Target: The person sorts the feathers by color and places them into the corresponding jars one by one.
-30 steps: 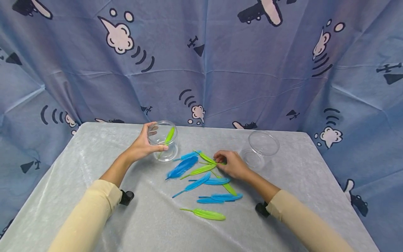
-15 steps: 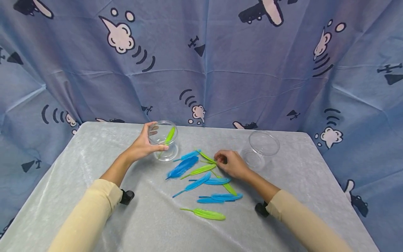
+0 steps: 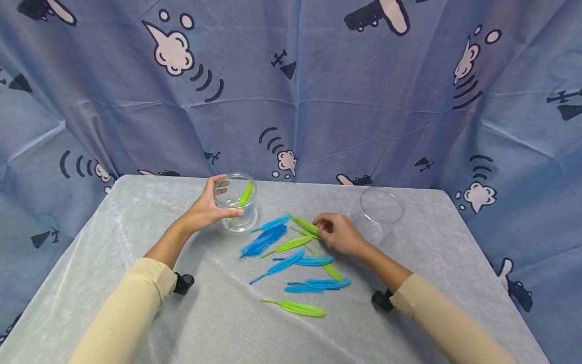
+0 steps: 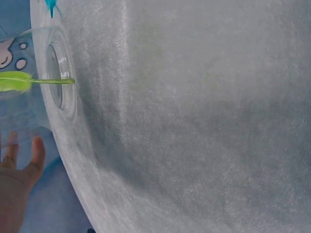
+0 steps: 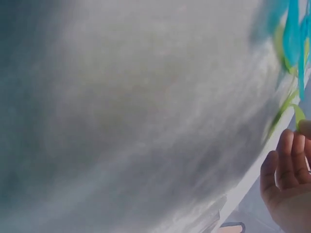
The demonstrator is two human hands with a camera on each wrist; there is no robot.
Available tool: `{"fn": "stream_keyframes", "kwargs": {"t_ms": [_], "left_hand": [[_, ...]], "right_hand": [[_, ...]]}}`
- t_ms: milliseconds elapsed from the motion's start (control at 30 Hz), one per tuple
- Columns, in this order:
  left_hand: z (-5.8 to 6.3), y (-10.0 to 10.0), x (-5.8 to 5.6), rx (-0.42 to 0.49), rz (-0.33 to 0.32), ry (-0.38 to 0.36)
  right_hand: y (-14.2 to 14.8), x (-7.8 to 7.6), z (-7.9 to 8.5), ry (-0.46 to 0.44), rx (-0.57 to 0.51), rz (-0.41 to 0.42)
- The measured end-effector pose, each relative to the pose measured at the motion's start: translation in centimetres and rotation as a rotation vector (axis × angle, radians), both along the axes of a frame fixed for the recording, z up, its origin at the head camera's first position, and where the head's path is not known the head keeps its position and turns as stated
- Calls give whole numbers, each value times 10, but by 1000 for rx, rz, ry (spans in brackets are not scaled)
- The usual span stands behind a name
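My left hand (image 3: 204,210) grips a clear jar (image 3: 242,222) around its upper side, thumb at the front and fingers behind. Inside that jar a green feather (image 3: 246,194) stands at a slant; the left wrist view shows its quill (image 4: 53,81) reaching down to the jar's base. With thumb and fingertips my right hand (image 3: 338,232) pinches the end of another green feather (image 3: 303,223), seen at the fingertips in the right wrist view too. Two more green feathers lie close by, one of them a broad green feather (image 3: 291,244). Left of them is a fluffy blue feather (image 3: 264,241).
A second clear jar (image 3: 382,206) stands behind my right hand. Nearer to me lie several blue feathers (image 3: 313,261), a crossing green feather (image 3: 332,270) and a separate green feather (image 3: 300,308). The grey cloth-covered table (image 3: 204,323) ends at a patterned blue curtain (image 3: 245,126).
My right hand has moved slightly to the right, and the green feather at its fingertips has shifted with it. The left hand and its jar have stayed in place.
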State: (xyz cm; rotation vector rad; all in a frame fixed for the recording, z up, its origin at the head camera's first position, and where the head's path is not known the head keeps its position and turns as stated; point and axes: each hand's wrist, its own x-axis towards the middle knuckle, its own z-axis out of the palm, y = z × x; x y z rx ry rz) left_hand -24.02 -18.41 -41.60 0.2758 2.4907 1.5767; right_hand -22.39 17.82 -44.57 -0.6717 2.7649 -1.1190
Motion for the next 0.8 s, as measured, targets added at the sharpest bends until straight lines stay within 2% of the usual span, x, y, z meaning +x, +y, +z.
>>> {"fn": "stream_keyframes", "kwargs": {"t_ms": [367, 800], "left_hand": [[0, 0, -1, 1, 1, -3], [1, 0, 0, -1, 3, -5]], "right_hand": [[3, -2, 8, -189, -57, -68], [1, -3, 18, -177, -220, -116]]}}
